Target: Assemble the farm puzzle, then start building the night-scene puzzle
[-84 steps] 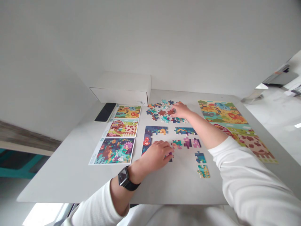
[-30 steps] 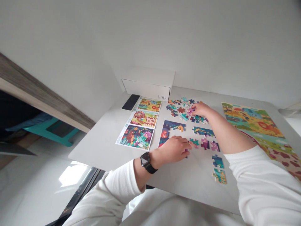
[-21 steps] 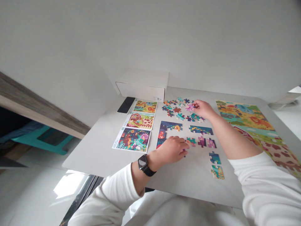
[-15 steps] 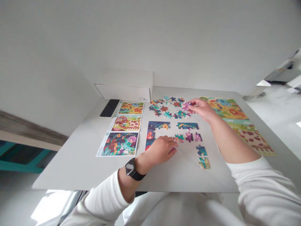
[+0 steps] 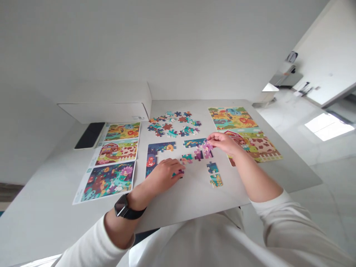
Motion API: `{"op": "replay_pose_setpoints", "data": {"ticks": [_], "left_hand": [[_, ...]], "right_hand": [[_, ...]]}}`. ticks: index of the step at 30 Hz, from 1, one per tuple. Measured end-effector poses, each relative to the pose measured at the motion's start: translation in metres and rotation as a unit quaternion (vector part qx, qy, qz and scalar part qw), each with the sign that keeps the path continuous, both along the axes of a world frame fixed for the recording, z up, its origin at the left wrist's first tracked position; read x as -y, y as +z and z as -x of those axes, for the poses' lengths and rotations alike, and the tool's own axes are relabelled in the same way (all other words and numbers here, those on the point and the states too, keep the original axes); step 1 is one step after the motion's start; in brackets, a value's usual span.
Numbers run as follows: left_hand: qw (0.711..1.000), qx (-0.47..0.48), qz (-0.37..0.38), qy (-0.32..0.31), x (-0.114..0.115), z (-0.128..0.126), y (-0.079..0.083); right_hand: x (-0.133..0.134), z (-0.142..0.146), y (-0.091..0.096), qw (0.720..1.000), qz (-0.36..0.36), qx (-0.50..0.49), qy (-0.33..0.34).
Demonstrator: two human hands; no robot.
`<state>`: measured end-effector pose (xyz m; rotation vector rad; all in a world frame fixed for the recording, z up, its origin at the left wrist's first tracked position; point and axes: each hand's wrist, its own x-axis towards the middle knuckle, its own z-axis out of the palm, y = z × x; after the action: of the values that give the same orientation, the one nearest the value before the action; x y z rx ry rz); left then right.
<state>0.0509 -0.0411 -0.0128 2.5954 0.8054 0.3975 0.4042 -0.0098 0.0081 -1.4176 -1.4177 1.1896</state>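
Note:
My right hand [image 5: 226,142] pinches a pink-purple puzzle piece [image 5: 207,149] between thumb and fingers, just over other purple pieces on the table. My left hand [image 5: 166,173] rests low on the table, its fingers curled around a dark puzzle piece with some teal [image 5: 178,173]. Left of that hand lies a joined dark-blue corner section [image 5: 152,152], partly hidden by it. Between the hands are a joined blue strip [image 5: 191,142], a teal piece [image 5: 187,158] and a purple piece [image 5: 198,154]. Two joined pieces [image 5: 213,168] lie nearer me.
Several loose puzzle pieces [image 5: 172,126] are scattered at the back. Three reference pictures [image 5: 111,180] lie on the left, beside a black phone [image 5: 90,135]. A white box [image 5: 102,111] stands behind them. Two assembled puzzles [image 5: 233,118] lie at the right, partly under my right forearm.
My right hand has brought the pink-purple piece from the loose pile toward me, over the purple pieces. My left hand stays by its piece. The view has swung to the right.

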Motion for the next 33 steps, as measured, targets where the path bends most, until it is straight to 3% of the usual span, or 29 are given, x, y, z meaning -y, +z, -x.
{"op": "replay_pose_setpoints", "data": {"ticks": [17, 26, 29, 33], "left_hand": [[0.999, -0.027, 0.020, 0.022, -0.004, 0.002, 0.008], [1.000, 0.015, 0.002, 0.020, -0.002, 0.001, 0.006], [0.999, 0.032, -0.017, 0.018, 0.003, -0.010, 0.010], [0.999, -0.006, -0.051, -0.008, 0.017, -0.042, 0.024]], "right_hand": [[0.002, 0.006, -0.005, 1.000, -0.020, 0.012, -0.020], [-0.002, 0.000, -0.005, 0.987, -0.063, -0.040, -0.146], [-0.003, 0.000, -0.005, 0.985, -0.056, -0.062, -0.154], [-0.004, 0.001, -0.007, 0.985, -0.050, -0.081, -0.144]]}}
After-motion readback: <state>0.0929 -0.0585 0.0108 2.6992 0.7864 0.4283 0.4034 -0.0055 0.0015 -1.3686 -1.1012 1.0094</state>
